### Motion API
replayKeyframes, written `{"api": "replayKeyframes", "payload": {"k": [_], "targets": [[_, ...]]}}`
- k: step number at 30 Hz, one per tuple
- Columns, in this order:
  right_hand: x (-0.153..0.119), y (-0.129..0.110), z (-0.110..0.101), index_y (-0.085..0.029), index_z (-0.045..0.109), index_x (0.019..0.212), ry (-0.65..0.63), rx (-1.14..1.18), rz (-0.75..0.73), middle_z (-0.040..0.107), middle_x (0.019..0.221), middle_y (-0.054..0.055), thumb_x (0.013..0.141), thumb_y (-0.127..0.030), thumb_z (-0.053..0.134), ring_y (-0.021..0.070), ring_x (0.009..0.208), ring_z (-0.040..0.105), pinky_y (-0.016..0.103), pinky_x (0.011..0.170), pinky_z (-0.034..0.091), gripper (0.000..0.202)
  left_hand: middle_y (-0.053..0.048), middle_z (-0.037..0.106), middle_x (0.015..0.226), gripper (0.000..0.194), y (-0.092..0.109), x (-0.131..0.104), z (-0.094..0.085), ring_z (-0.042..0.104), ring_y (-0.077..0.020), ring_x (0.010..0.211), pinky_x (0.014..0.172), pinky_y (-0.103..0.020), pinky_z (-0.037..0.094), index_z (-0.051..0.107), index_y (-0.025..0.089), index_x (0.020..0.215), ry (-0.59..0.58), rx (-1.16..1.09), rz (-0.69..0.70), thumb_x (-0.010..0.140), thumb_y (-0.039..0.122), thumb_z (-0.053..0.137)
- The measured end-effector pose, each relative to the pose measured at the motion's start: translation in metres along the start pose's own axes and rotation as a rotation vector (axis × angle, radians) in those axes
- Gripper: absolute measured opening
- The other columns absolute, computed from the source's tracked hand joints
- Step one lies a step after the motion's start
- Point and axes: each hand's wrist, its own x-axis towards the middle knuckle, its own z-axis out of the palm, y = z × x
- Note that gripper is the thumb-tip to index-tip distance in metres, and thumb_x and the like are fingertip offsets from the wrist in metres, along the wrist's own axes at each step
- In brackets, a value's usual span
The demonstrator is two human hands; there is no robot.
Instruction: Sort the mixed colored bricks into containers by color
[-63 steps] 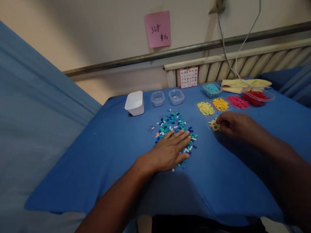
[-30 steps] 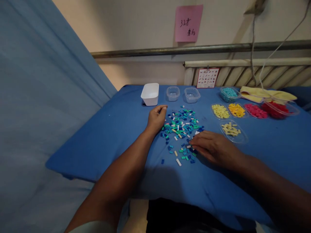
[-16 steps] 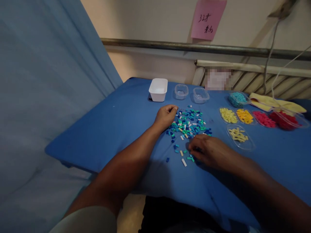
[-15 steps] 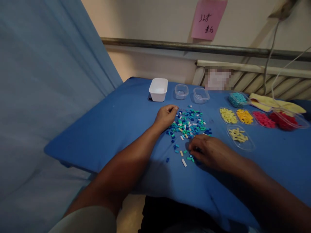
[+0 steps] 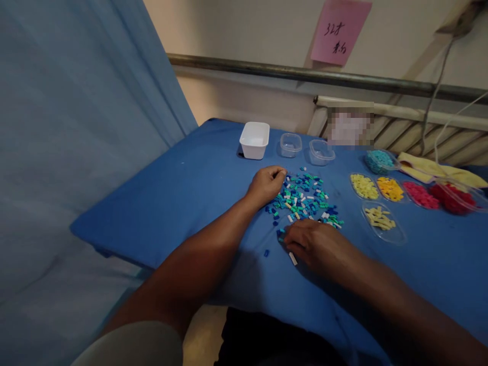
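Note:
Small building bricks (image 5: 307,195) in blue, green, turquoise, white and cream lie in a loose pile on the blue table. My left hand (image 5: 267,184) rests at the pile's left edge, thumb and fingers pinched together; what they hold, if anything, is hidden. At the pile's near side, my right hand (image 5: 314,241) reaches down with curled, closed fingers over a few bricks, and its fingertips' contents cannot be made out. A long white brick (image 5: 293,258) lies just below the right fingers. One dark blue brick (image 5: 266,252) sits apart to the left.
Behind the pile stand a white tub (image 5: 254,142) and two clear containers (image 5: 291,146). To the right are containers of yellow (image 5: 364,186), orange (image 5: 390,188), pink (image 5: 421,195), red and turquoise pieces. A yellow cloth (image 5: 430,170) lies behind; a blue curtain (image 5: 95,127) hangs left.
My right hand has moved left over the loose bricks at the near side, covering several of them. My left hand stays pinched at the pile's edge. The view has shifted slightly.

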Motion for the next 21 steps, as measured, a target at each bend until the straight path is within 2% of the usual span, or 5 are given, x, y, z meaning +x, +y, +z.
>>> {"api": "replayKeyframes", "payload": {"k": [5,11,14,17,21], "targets": [[-0.006,-0.010,0.002,-0.019,0.071,0.087,-0.017,0.018,-0.052,0.072,0.088,0.005,0.098,-0.009,0.063,0.0198,0.085,0.068,0.031,0.078,0.051,0.018,-0.001,0.077,0.086,0.033,0.001,-0.001,-0.001,0.070,-0.0204,0.083,0.076,-0.031,0.050,0.081,0.018,0.095,-0.002,0.010,0.006,0.100,0.043,0.059],[-0.020,-0.004,-0.001,-0.021,0.074,0.102,0.143,0.245,-0.042,0.076,0.098,0.005,0.104,-0.014,0.057,0.0187,0.090,0.072,0.030,0.081,0.055,0.018,-0.001,0.076,0.084,0.033,-0.001,0.001,-0.001,0.069,-0.0202,0.082,0.076,-0.030,0.051,0.082,0.017,0.095,0.016,-0.033,-0.011,0.099,0.043,0.061],[-0.042,0.033,-0.019,-0.024,0.075,0.107,0.253,0.203,0.085,0.079,0.104,0.007,0.103,-0.022,0.059,0.0210,0.091,0.074,0.033,0.081,0.058,0.017,-0.002,0.079,0.089,0.031,0.000,0.003,-0.001,0.071,-0.0205,0.085,0.078,-0.030,0.053,0.082,0.017,0.100,0.027,-0.057,-0.041,0.099,0.039,0.061],[-0.070,0.085,-0.041,-0.023,0.079,0.106,0.355,0.021,0.331,0.081,0.095,0.009,0.096,-0.032,0.062,0.0248,0.080,0.075,0.037,0.073,0.057,0.022,-0.004,0.081,0.099,0.029,0.001,0.003,-0.001,0.074,-0.0222,0.093,0.088,-0.033,0.057,0.082,0.017,0.106,0.017,-0.005,-0.027,0.101,0.034,0.059],[-0.099,0.139,-0.057,-0.020,0.082,0.103,0.286,-0.186,0.647,0.082,0.091,0.013,0.090,-0.035,0.060,0.0290,0.076,0.075,0.040,0.066,0.052,0.029,-0.010,0.079,0.124,0.031,0.005,-0.001,0.000,0.072,-0.0256,0.118,0.111,-0.041,0.055,0.080,0.018,0.121,-0.021,0.187,0.077,0.101,0.022,0.056]]}}
